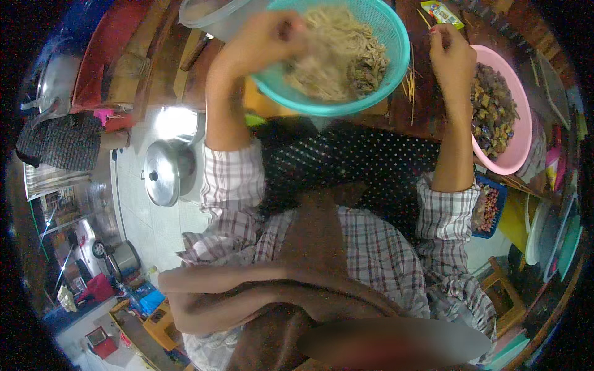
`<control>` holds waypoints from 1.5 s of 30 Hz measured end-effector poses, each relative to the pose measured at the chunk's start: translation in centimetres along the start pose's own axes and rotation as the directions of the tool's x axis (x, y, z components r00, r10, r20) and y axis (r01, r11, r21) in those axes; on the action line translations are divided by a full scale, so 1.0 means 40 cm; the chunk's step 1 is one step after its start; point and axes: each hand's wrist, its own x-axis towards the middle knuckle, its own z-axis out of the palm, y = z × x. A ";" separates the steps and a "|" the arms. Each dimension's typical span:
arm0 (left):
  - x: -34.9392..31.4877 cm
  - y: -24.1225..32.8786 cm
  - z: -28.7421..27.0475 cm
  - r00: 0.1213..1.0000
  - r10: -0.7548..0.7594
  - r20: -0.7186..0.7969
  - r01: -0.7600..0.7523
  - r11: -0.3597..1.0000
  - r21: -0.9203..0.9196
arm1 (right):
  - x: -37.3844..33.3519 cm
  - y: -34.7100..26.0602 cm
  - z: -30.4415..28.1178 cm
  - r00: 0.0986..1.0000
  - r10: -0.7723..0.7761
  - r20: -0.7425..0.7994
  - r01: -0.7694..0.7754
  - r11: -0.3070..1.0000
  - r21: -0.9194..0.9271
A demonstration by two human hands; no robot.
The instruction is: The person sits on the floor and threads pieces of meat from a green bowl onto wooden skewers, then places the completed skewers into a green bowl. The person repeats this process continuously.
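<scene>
A: Your left hand is above the basket, near the pale strips which lie inside it. It is blurred, so I cannot tell if its fingers are apart or together.

B: Your right hand, beside the bowl, seems to pinch a thin stick. More sticks lie on the table.

A: In my judgement, you are at the step of choosing strips for the stick.

B: Then the next move perhaps calls for bringing your hands closer, with the stick's point free and a gentle hold
</scene>
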 end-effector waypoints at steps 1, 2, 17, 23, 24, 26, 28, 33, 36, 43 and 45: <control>0.002 0.007 -0.012 0.999 -0.030 -0.030 0.028 0.999 -0.046 | 0.001 -0.001 -0.001 1.000 -0.017 -0.016 0.018 1.000 0.018; 0.008 0.019 -0.021 0.997 -0.023 -0.073 0.015 0.994 -0.107 | 0.001 -0.001 -0.002 1.000 -0.009 -0.014 0.009 1.000 0.001; 0.013 0.034 0.087 0.946 -0.162 0.282 0.101 0.970 0.220 | 0.002 -0.008 -0.006 0.998 0.050 0.047 -0.052 0.998 0.031; 0.012 0.060 0.100 0.892 -0.207 0.403 0.151 0.974 0.166 | 0.001 0.013 0.005 0.998 0.047 0.050 -0.046 0.998 -0.034; 0.012 0.068 0.097 0.890 -0.221 0.399 0.164 0.971 0.171 | 0.001 0.017 0.006 0.997 0.051 0.051 -0.050 0.998 -0.031; 0.015 0.082 0.093 0.887 -0.247 0.391 0.189 0.965 0.182 | 0.002 0.020 0.009 0.997 0.046 0.056 -0.046 0.999 -0.003; 0.022 0.088 0.095 0.867 -0.197 0.457 0.116 0.973 0.199 | 0.004 0.021 0.010 0.998 0.028 0.052 -0.027 0.999 -0.027; 0.035 0.094 0.126 0.877 -0.174 0.448 0.050 0.960 0.275 | 0.006 0.014 0.005 0.997 0.023 0.068 -0.022 1.000 -0.012; 0.032 0.109 0.130 0.869 -0.195 0.454 0.079 0.962 0.261 | 0.005 0.009 -0.001 0.994 0.023 0.102 -0.024 1.000 0.004; 0.033 0.122 0.147 0.894 -0.200 0.401 0.068 0.945 0.320 | 0.011 0.008 0.004 0.992 0.043 0.121 -0.050 0.997 0.053; 0.035 0.104 0.158 0.935 -0.103 0.339 -0.013 0.946 0.323 | 0.011 0.007 0.001 0.987 0.049 0.153 -0.074 0.984 0.164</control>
